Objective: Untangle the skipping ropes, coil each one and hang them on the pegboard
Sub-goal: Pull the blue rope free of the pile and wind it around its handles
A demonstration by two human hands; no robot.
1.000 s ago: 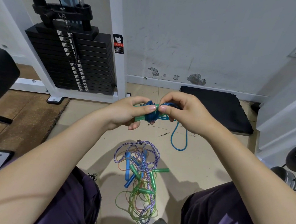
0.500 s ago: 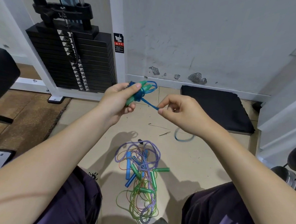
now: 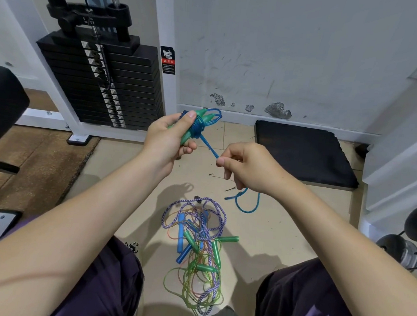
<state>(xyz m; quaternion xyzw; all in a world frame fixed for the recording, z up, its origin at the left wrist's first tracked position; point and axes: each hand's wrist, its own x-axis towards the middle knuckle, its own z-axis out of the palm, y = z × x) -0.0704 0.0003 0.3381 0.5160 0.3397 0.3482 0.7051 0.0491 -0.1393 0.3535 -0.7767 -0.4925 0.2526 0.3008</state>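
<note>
Your left hand [image 3: 169, 136] grips the green handles [image 3: 196, 125] wound with blue rope [image 3: 209, 147], your right hand [image 3: 246, 168] pinches its free end, while the tangled pile [image 3: 197, 245] waits on the floor and nothing is hung.

warning sticker [image 3: 169, 60] on white machine post, wording too small to read

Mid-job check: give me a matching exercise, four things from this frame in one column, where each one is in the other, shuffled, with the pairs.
Things:
1. green handles
2. blue rope
3. tangled pile
4. black mat

Places:
A. on the floor between the knees
B. against the wall
C. gripped in the left hand
D. pinched by the right hand

Pairs: 1-C, 2-D, 3-A, 4-B
</note>
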